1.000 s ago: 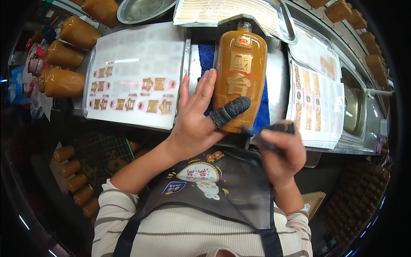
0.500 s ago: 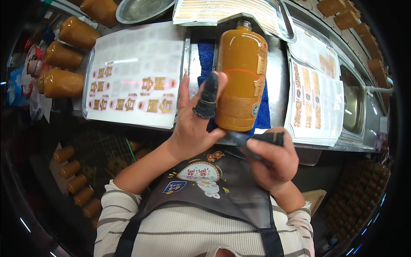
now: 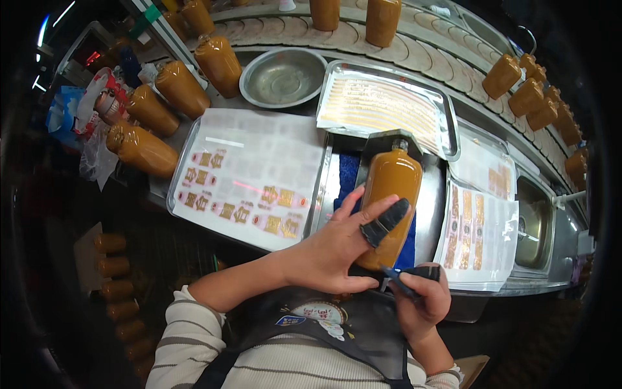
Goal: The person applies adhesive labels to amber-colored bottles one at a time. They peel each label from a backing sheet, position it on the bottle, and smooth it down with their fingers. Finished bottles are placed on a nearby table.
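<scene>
A large flat-sided amber-brown bottle (image 3: 396,174) lies on its back on a metal work stand, with its neck away from me. A blue cloth (image 3: 348,178) shows under and beside it. My left hand (image 3: 340,243) lies across the bottle's lower left part, fingers spread and thumb stretched by its base. A black finger cot covers one finger. My right hand (image 3: 424,301), also with black finger covering, grips a slim blue-grey tool (image 3: 391,272). Its tip is at the bottle's bottom end; whether it touches, I cannot tell.
Left lies a tray with a white decal sheet (image 3: 259,155); another sheet (image 3: 494,230) lies right, beside a metal sink (image 3: 534,227). Behind are a metal bowl (image 3: 283,78) and a tray of gold strips (image 3: 382,97). Several brown bottles (image 3: 183,87) stand around; a conveyor (image 3: 259,29) runs along the back.
The view has tilted up, so the bench sits lower in the picture. The bottle has been turned; its gold decals no longer show. My left hand now lies over its lower part.
</scene>
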The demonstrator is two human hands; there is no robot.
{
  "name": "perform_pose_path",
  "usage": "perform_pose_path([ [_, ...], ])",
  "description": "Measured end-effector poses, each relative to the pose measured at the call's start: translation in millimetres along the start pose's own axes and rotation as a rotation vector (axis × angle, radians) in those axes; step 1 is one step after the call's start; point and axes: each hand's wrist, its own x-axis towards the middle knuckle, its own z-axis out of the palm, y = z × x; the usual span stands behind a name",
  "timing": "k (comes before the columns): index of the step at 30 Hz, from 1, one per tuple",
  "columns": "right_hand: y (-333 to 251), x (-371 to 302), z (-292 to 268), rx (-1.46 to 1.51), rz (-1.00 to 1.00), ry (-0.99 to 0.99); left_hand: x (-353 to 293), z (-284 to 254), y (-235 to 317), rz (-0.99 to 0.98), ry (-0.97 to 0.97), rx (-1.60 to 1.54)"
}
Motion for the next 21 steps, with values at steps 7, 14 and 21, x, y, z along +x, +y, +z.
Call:
perform_pose_path([
  [7,16.6,3.2,-21.2,0.312,0.401,0.072,68.7,-85.8,-121.7,-0.569,0.698,-0.066],
  [14,44.4,29.7,-33.1,0.602,0.622,0.190,157.0,-110.0,-206.2,-0.870,0.449,0.541],
  [21,49.3,42.5,-30.0,0.589,0.684,0.194,160.9,-116.3,-233.3,-0.834,0.425,0.583],
])
